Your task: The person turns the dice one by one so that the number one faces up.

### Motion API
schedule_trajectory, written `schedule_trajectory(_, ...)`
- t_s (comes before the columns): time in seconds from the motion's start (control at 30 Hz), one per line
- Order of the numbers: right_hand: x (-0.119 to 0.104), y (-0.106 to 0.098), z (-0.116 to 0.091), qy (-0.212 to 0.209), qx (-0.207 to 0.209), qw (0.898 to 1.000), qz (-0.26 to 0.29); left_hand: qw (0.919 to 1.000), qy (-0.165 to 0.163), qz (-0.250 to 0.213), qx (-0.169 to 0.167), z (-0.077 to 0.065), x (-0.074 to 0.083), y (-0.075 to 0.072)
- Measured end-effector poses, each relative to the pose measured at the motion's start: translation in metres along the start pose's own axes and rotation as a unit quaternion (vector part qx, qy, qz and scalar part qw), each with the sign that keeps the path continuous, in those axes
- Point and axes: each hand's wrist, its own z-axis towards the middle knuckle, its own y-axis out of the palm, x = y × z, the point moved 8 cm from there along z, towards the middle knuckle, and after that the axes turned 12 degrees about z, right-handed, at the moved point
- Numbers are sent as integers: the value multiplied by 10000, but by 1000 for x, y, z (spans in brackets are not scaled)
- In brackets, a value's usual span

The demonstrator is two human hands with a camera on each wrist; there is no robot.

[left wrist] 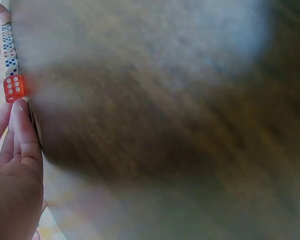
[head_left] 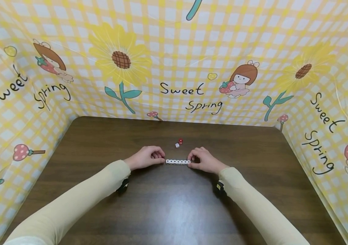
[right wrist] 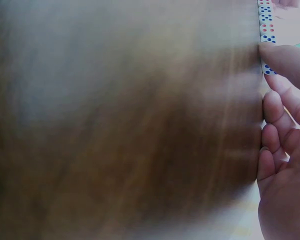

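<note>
In the head view a row of small white dice (head_left: 178, 162) runs between the two hands. My left hand (head_left: 148, 157) is at its left end, thumb and index fingertips close together. The left wrist view shows a red die (left wrist: 14, 89) with white spots right at those fingertips, in line with white dice (left wrist: 10, 62). In the head view this die is hidden by the fingers. My right hand (head_left: 203, 160) pinches the right end of the row. In the right wrist view its thumb (right wrist: 277, 56) overlaps a white die with blue spots (right wrist: 268, 69), while the other fingers curl in below.
Behind the row lie a loose red die (head_left: 180, 141) and a loose white die (head_left: 177, 145), close together. The dark wooden table (head_left: 174, 204) is enclosed by a yellow checked cloth (head_left: 174, 61) at the back and both sides.
</note>
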Motion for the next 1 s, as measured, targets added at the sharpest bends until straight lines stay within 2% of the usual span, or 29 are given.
schedule_trajectory(0.23,1,1,0,-34,12,10000,4,9999,146,18,62,0,-2,0)
schedule_trajectory(0.53,3,0,0,-9,-9,10000,-19,9994,22,-329,-118,0,-5,4)
schedule_trajectory(1.0,5,1,1,-52,2,10000,-84,9994,-175,-194,235,0,-1,6)
